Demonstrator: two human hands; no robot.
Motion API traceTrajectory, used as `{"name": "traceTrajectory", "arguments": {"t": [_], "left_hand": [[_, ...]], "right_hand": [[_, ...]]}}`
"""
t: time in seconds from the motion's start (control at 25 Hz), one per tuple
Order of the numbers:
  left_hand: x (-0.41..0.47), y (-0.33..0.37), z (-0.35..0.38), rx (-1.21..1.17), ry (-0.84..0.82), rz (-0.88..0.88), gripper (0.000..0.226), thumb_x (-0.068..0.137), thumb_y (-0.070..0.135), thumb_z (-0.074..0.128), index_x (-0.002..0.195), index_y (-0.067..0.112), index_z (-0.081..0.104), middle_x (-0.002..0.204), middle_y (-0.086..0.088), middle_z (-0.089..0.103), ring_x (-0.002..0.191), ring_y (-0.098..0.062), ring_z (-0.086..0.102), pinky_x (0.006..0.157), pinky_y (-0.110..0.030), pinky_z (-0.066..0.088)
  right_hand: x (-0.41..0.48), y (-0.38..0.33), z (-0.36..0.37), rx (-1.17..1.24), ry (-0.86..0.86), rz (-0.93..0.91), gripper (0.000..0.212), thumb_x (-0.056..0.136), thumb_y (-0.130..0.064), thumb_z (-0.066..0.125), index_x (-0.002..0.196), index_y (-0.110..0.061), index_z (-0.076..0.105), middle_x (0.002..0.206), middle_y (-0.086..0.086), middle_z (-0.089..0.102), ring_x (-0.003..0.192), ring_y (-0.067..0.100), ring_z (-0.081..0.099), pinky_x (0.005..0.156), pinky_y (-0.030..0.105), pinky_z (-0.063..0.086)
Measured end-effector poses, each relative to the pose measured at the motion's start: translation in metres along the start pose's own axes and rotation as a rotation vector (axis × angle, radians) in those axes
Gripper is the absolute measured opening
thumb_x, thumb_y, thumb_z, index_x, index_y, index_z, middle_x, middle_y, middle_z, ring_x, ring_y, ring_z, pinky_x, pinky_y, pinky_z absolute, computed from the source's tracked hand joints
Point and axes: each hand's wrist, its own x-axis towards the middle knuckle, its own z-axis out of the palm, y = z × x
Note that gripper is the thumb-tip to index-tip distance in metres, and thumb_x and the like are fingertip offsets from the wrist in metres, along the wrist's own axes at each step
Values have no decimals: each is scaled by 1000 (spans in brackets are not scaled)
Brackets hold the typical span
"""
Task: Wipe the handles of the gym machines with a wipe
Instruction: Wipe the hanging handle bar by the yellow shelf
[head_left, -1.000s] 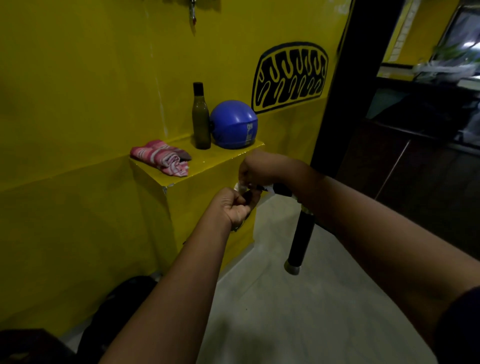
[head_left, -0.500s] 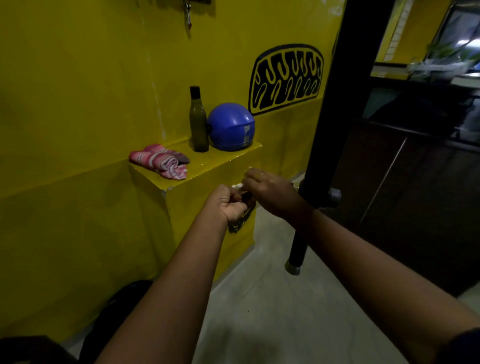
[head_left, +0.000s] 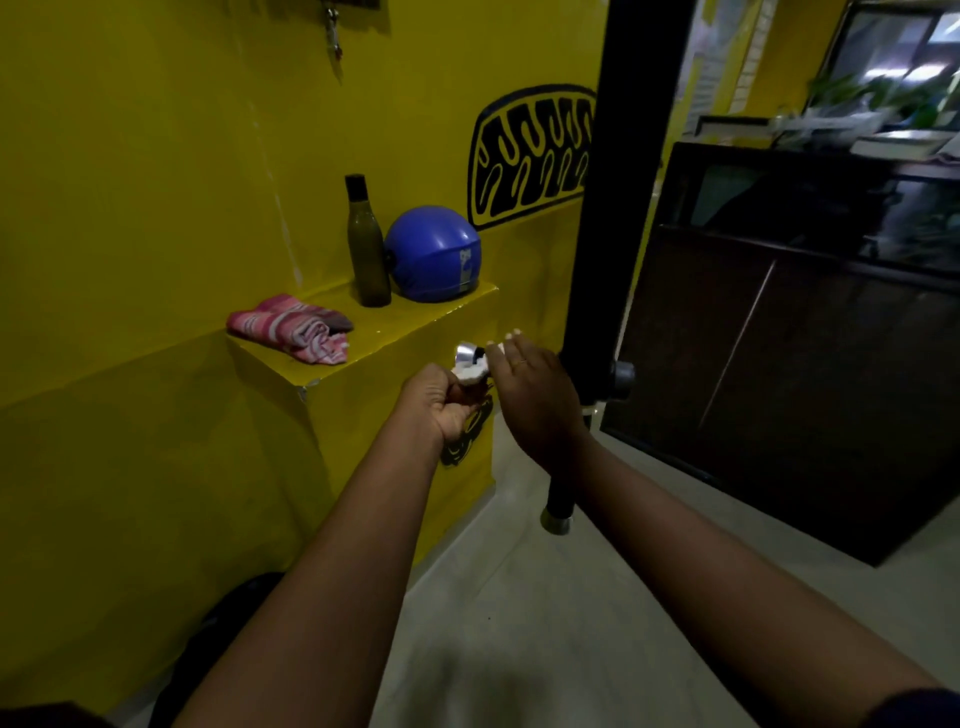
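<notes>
A crumpled white wipe sits against a short horizontal machine handle whose silver end cap pokes out to the left. My left hand is a fist just below the cap and grips the wipe. Laid over the handle from the right, my right hand has fairly straight fingers whose tips reach the wipe. That hand hides most of the bar. The handle's other end shows as a grey knob beside the black upright post.
A yellow ledge on the left carries a pink striped cloth, a dark bottle and a blue helmet. A black bar with a silver tip hangs below my right wrist. A dark cabinet stands on the right.
My right hand has loosened from a curled hold to straighter fingers and shifted slightly. The silver end cap and the wipe now show between my hands. My view has turned a little.
</notes>
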Motion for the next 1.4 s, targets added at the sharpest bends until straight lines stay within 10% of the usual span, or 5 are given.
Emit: {"name": "traceTrajectory", "arguments": {"t": [0.2, 0.48, 0.64, 1.36, 1.4], "left_hand": [[-6, 6, -2, -18, -88, -52, 55, 84, -12, 23, 133, 1, 46, 122, -26, 48, 122, -38, 50, 94, -40, 49], [4, 1, -8, 94, -164, 5, 58, 85, -7, 22, 138, 1, 44, 93, -13, 53, 75, -17, 49, 71, -27, 41], [0, 5, -9, -24, -109, -22, 54, 78, -9, 28, 125, 0, 51, 124, -24, 51, 115, -33, 54, 105, -40, 43], [-1, -5, -1, -22, -108, -15, 52, 89, -5, 24, 138, -1, 43, 127, -22, 52, 131, -36, 46, 112, -31, 31], [-3, -7, 2, 6, -101, 6, 52, 91, -5, 23, 140, 0, 41, 115, -17, 56, 136, -31, -5, 107, -22, 26]], "right_hand": [[3, -7, -33, -254, -295, 83, 12, 74, -20, 57, 67, -17, 67, 75, 3, 61, 80, 22, 54, 70, 32, 38], [21, -27, -15, -28, -301, 89, 32, 95, -17, 34, 113, -4, 58, 108, 15, 62, 96, 28, 54, 81, 36, 40], [19, -9, -15, 267, -316, 67, 39, 94, -9, 50, 131, 2, 51, 133, 21, 53, 124, 34, 46, 96, 39, 42], [10, -15, -24, -158, -309, 163, 10, 90, -15, 56, 95, -9, 63, 89, 8, 64, 87, 23, 56, 77, 30, 44], [8, -18, -25, -105, -281, 178, 11, 89, -14, 57, 95, -8, 63, 90, 10, 64, 88, 25, 57, 77, 32, 45]]}}
